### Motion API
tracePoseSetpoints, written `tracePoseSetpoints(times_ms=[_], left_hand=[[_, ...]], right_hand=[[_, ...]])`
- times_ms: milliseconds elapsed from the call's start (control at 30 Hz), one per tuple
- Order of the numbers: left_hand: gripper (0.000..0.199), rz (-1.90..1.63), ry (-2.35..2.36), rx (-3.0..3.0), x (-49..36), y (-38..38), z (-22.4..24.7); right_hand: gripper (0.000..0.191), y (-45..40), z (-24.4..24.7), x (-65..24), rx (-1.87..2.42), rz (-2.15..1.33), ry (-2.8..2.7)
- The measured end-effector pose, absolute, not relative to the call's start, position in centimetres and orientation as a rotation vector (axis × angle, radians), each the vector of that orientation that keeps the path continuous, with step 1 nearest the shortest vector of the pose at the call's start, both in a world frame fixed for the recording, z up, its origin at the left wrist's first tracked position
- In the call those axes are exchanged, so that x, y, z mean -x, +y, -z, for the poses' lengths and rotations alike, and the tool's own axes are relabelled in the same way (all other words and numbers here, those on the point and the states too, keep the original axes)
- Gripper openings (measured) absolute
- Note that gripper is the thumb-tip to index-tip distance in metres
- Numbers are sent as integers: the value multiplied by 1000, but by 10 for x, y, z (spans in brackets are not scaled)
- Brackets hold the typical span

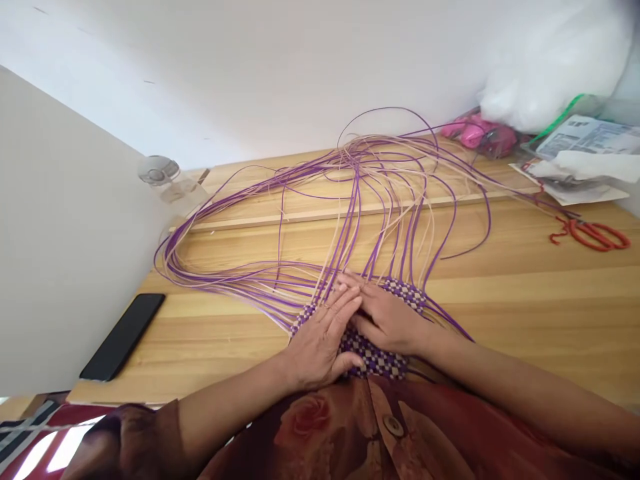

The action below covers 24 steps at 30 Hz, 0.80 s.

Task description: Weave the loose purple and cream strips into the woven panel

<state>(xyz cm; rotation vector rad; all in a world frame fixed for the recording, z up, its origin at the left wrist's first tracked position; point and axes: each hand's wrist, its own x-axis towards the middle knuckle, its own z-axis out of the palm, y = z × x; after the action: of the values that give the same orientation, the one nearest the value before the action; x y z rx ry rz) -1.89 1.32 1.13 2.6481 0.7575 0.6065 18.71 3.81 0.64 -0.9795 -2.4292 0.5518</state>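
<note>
A checkered purple and beige woven piece (373, 353) lies at the table's front edge, close to my body. Long purple and beige strands (230, 197) run out from it to the left and to the back. My left hand (327, 337) rests flat on the weave with its fingers stretched out, the fingertips meeting those of the other hand. My right hand (385, 313) lies over the upper part of the weave, its fingers extended leftward and partly under the left fingertips. Part of the weave is hidden beneath both hands.
Red-handled scissors (597, 235) lie at the right. A black phone (123, 337) is at the left edge, a clear plastic container (173, 183) at the back left. A wooden strip (300, 217) crosses the table (525, 300). Bags and papers (575, 173) fill the back right.
</note>
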Motion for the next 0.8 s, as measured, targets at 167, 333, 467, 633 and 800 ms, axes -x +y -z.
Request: tracePoseSetpoints(times_ms=[167, 333, 467, 633, 800], left_hand=[[93, -421, 907, -2758, 17, 15, 4], [81, -351, 1040, -2755, 12, 11, 4], [77, -434, 1044, -2629, 9, 14, 6], [32, -996, 1008, -1985, 10, 11, -22], [23, -1402, 993, -1839, 52, -11, -114]], right_hand=[[41, 33, -18, -191, 1100, -479, -2056], [58, -8, -27, -186, 1280, -443, -2183], [73, -26, -4, -189, 1280, -274, -2407], [86, -22, 6, -196, 1219, -190, -2521], [75, -21, -2, -197, 1264, -168, -2566]])
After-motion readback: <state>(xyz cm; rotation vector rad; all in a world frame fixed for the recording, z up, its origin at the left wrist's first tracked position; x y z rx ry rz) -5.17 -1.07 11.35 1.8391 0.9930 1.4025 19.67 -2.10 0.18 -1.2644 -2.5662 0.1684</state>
